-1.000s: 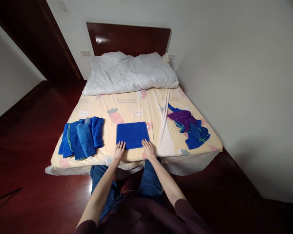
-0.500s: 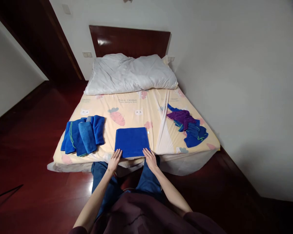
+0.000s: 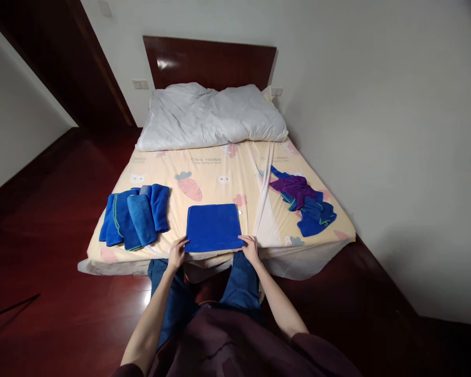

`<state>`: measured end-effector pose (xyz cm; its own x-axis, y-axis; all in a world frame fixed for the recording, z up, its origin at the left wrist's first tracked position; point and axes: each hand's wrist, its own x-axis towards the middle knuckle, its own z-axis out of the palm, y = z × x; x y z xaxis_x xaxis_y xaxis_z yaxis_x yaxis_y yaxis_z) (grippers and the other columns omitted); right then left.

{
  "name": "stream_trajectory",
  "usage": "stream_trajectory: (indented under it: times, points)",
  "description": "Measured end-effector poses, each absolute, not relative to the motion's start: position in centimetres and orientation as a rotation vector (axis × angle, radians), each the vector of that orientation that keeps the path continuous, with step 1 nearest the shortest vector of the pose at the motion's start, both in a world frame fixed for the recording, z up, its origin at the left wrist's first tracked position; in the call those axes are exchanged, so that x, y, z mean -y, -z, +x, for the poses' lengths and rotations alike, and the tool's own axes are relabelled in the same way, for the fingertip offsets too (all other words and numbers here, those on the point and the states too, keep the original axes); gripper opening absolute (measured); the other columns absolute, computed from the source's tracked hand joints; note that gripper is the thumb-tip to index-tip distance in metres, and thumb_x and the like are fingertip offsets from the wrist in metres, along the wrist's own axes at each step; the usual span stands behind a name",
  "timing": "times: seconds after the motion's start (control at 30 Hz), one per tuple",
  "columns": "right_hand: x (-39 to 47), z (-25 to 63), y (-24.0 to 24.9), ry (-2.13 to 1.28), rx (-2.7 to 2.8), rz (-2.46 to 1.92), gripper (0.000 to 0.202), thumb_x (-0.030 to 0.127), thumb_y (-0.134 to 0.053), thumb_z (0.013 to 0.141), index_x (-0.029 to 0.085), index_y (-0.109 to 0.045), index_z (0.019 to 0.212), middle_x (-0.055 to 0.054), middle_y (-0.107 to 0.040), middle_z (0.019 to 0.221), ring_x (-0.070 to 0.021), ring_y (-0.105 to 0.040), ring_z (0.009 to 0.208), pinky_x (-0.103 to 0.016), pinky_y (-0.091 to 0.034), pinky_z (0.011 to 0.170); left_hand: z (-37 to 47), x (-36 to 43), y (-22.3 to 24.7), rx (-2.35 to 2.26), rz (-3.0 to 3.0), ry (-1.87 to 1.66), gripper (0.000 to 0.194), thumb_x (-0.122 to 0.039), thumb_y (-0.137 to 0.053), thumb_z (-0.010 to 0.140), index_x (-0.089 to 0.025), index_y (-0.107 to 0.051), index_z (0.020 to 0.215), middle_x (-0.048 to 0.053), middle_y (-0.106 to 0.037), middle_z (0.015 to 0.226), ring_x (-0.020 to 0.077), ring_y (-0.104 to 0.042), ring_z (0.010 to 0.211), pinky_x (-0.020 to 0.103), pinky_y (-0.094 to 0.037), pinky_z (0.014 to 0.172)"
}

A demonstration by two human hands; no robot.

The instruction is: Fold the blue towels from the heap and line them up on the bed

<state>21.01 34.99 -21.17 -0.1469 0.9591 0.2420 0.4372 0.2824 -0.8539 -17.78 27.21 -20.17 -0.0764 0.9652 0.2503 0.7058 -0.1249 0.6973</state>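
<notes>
A blue cloth [image 3: 213, 227], folded into a flat rectangle, lies near the front edge of the bed. My left hand [image 3: 178, 252] pinches its near left corner, and my right hand [image 3: 250, 248] pinches its near right corner. To the left rests a group of folded or rolled blue towels [image 3: 135, 217], some with green edging. On the right side of the bed is a loose, crumpled heap of blue cloths [image 3: 316, 214] with a purple cloth [image 3: 295, 188] on top.
The bed [image 3: 227, 180] has a yellow printed sheet. A bunched white quilt [image 3: 214, 118] lies by the dark wooden headboard [image 3: 212, 63]. A wall runs along the right, and a thin dark rod [image 3: 13, 306] shows at the lower left.
Both hands have moved outward from lying flat on the cloth's near edge to its near corners, where the fingers have closed. The view has shifted slightly.
</notes>
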Motion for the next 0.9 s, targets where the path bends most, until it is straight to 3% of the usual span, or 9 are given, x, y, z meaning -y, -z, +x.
stream_trajectory:
  times: [0.23, 0.47, 0.6, 0.73, 0.9]
  points:
    - [-35.52, 21.59, 21.47, -0.914, 1.643, -1.279, 0.055, 0.006, -0.049, 0.064, 0.026, -0.078, 0.106, -0.004, -0.075, 0.107, -0.0229, -0.064, 0.106, -0.043, -0.051, 0.100, -17.28, -27.70, 20.00, -1.817, 1.653, -1.175, 0.037, -0.037, -0.050, 0.087, -0.018, -0.073, 0.109, 0.013, -0.065, 0.125, 0.0292, -0.060, 0.121, 0.051, -0.047, 0.108]
    - [-35.60, 21.52, 21.45, -0.949, 1.562, -1.306, 0.041, 0.013, -0.055, 0.067, 0.023, -0.079, 0.100, -0.006, -0.075, 0.101, -0.0238, -0.067, 0.100, -0.042, -0.053, 0.097, -17.13, -27.63, 19.57, -1.825, 1.606, -1.157, 0.035, -0.043, -0.050, 0.088, -0.019, -0.073, 0.100, 0.012, -0.066, 0.121, 0.0283, -0.060, 0.120, 0.048, -0.047, 0.108]
    - [-35.74, 21.12, 21.74, -0.972, 1.492, -1.325, 0.028, 0.030, -0.061, 0.079, 0.017, -0.076, 0.100, -0.009, -0.075, 0.096, -0.0247, -0.070, 0.089, -0.039, -0.058, 0.083, -16.97, -27.79, 19.51, -1.868, 1.534, -1.162, 0.035, -0.049, -0.053, 0.088, -0.018, -0.071, 0.090, 0.013, -0.066, 0.115, 0.0278, -0.062, 0.114, 0.045, -0.049, 0.105]
    - [-35.87, 20.79, 21.98, -0.973, 1.415, -1.365, 0.039, 0.050, -0.063, 0.084, 0.014, -0.071, 0.097, -0.013, -0.075, 0.090, -0.0253, -0.072, 0.082, -0.036, -0.059, 0.074, -16.80, -28.15, 19.66, -1.941, 1.415, -1.180, 0.044, -0.057, -0.051, 0.089, -0.018, -0.068, 0.077, 0.012, -0.064, 0.104, 0.0262, -0.064, 0.104, 0.043, -0.052, 0.099]
    - [-35.78, 20.78, 21.97, -0.975, 1.395, -1.368, 0.043, 0.057, -0.064, 0.083, 0.016, -0.068, 0.095, -0.010, -0.074, 0.082, -0.0234, -0.072, 0.077, -0.035, -0.058, 0.071, -16.74, -28.14, 19.79, -1.923, 1.379, -1.200, 0.048, -0.062, -0.052, 0.088, -0.018, -0.069, 0.077, 0.012, -0.064, 0.103, 0.0256, -0.065, 0.103, 0.041, -0.053, 0.098]
